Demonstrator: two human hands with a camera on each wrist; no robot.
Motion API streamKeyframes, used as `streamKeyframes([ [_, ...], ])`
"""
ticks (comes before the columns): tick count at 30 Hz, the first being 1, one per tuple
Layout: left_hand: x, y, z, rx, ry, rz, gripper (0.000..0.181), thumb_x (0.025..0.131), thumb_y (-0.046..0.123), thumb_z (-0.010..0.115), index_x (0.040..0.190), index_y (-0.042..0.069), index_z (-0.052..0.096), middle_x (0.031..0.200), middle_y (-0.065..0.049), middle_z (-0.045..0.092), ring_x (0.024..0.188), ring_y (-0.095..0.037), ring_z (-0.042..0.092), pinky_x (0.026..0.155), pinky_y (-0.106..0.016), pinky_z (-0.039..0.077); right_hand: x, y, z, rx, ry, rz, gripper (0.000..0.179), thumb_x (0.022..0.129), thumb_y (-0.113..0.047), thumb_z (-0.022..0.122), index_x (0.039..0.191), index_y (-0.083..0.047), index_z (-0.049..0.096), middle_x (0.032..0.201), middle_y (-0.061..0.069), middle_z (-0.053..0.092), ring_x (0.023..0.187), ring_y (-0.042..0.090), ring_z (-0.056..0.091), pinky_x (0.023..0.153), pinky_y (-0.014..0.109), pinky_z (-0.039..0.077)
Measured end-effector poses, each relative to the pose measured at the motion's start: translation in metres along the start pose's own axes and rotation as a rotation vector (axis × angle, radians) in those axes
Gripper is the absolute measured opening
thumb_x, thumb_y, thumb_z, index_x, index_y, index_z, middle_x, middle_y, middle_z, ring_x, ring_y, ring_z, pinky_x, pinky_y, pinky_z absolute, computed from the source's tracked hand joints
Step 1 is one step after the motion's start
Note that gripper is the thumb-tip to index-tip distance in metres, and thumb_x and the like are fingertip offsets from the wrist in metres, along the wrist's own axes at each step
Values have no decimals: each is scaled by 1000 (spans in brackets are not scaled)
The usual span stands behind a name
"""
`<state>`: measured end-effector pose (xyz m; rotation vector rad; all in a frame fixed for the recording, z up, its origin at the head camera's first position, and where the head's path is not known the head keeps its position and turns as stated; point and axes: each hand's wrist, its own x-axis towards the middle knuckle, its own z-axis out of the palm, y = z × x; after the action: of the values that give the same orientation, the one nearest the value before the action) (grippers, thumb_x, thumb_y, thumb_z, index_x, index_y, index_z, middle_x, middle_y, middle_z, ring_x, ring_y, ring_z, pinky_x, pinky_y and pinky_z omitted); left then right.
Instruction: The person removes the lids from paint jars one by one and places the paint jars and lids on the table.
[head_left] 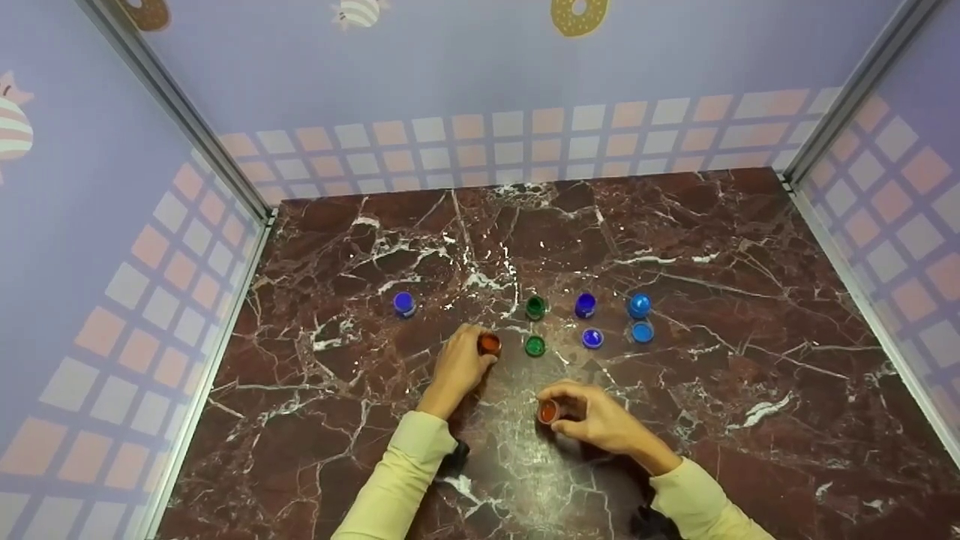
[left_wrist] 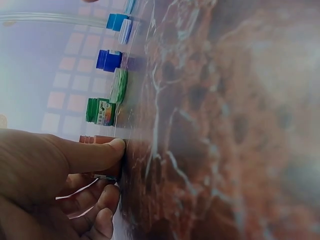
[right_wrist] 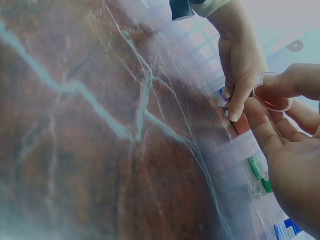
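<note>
My left hand (head_left: pixel 456 367) grips a small orange-brown paint jar (head_left: pixel 490 344) with its mouth uncovered. In the left wrist view that jar (left_wrist: pixel 102 141) stands at the table surface, between thumb and fingers. Nearer my body, the right hand (head_left: pixel 604 418) pinches a clear-rimmed lid (head_left: pixel 549 412) with orange-brown paint inside. The right wrist view shows this lid (right_wrist: pixel 272 95) raised above the table, held at its edge by thumb and fingers. Just right of the left hand's jar are an uncovered green jar (head_left: pixel 535 307) and its green lid (head_left: pixel 535 346).
Farther right stand an uncovered dark blue jar (head_left: pixel 586 304) with a blue lid (head_left: pixel 592 339) before it, and a light blue jar (head_left: pixel 640 304) with its lid (head_left: pixel 643 332). A violet-blue jar (head_left: pixel 404 304) stands alone at left. Panel walls (head_left: pixel 480 90) border the marbled table (head_left: pixel 720 360).
</note>
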<state>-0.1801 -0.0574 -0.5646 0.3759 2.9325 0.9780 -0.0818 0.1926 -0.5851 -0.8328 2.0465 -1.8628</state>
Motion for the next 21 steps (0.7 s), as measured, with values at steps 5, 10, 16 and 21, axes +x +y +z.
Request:
streamKeyframes([
  [5, 10, -1, 0, 9, 16, -14, 39, 81, 13, 87, 117, 5, 72, 114, -12, 68, 108, -35, 66, 93, -49, 52, 1, 1, 0, 11, -22, -22, 46, 86, 14, 67, 130, 18, 55, 128, 38, 54, 103, 19, 65, 92, 29, 55],
  [10, 21, -1, 0, -1, 20, -36, 39, 79, 11, 88, 116, 5, 74, 110, -13, 69, 106, -35, 67, 94, -49, 52, 1, 1, 0, -54, -35, -53, 47, 87, 9, 71, 132, 13, 58, 128, 33, 58, 111, 26, 63, 98, 30, 52],
  [16, 35, -3, -1, -51, 35, -35, 38, 77, 7, 89, 113, 2, 76, 110, -15, 70, 108, -36, 66, 97, -47, 51, 2, 0, -1, -86, -55, -37, 48, 88, 5, 72, 132, 14, 58, 125, 30, 60, 109, 29, 63, 97, 29, 53],
  [21, 44, -5, -1, -98, 60, -30, 38, 77, 6, 89, 112, 0, 75, 110, -17, 70, 109, -37, 65, 99, -46, 50, 3, -1, -1, -91, -59, -17, 49, 86, 8, 71, 133, 15, 58, 124, 30, 60, 109, 26, 62, 97, 28, 52],
])
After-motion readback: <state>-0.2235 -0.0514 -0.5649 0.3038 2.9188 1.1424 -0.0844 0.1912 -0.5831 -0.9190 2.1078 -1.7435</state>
